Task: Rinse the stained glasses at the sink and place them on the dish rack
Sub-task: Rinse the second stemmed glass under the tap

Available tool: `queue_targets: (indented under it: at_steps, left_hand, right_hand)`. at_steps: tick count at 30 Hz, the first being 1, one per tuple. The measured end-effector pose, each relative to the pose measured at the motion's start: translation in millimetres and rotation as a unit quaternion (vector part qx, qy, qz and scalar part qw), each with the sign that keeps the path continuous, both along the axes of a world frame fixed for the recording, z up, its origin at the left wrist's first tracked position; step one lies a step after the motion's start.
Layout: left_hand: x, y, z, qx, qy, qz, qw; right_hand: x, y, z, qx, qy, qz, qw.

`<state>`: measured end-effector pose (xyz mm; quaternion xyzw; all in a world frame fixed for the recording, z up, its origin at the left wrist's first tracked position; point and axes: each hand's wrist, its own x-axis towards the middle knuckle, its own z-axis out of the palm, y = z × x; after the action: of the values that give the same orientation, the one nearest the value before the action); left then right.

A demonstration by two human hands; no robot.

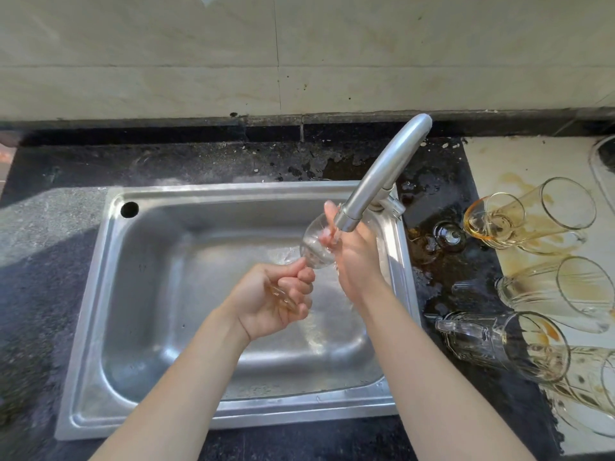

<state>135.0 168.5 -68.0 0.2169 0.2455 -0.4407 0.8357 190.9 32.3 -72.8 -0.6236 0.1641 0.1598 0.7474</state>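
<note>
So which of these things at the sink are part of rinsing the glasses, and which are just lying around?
Part of the job: wine glass, left hand, right hand, faucet, sink, stained glasses on the right.
Lying about: small dark round object, crumbs on the counter.

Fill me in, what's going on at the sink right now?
A person is rinsing a wine glass over the steel sink. The left hand grips its stem. The right hand holds the bowl just under the faucet spout, with fingers inside the bowl. Several stained glasses lie on their sides to the right of the sink, not yet rinsed.
</note>
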Motion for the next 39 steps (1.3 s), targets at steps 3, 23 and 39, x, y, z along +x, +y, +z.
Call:
queue_targets:
  at_steps: [3, 23, 39]
  left_hand:
    - [-3.2, -1.8, -0.9, -0.037, -0.002, 0.030, 0.999]
    - [10.5, -2.4, 16.6, 0.234, -0.043, -0.029, 0.971]
    - [49.0, -55.2, 25.1, 0.427, -0.203, 0.041, 0.880]
  right_hand:
    - [-3.0, 1.2, 12.4, -0.042, -0.059, 0.024, 0.997]
    - [16.9, 0.4, 6.4, -0.080, 0.004, 0.097, 0.992]
    - [-18.3, -24.0, -44.0, 0.191, 0.358, -0.104, 0.908]
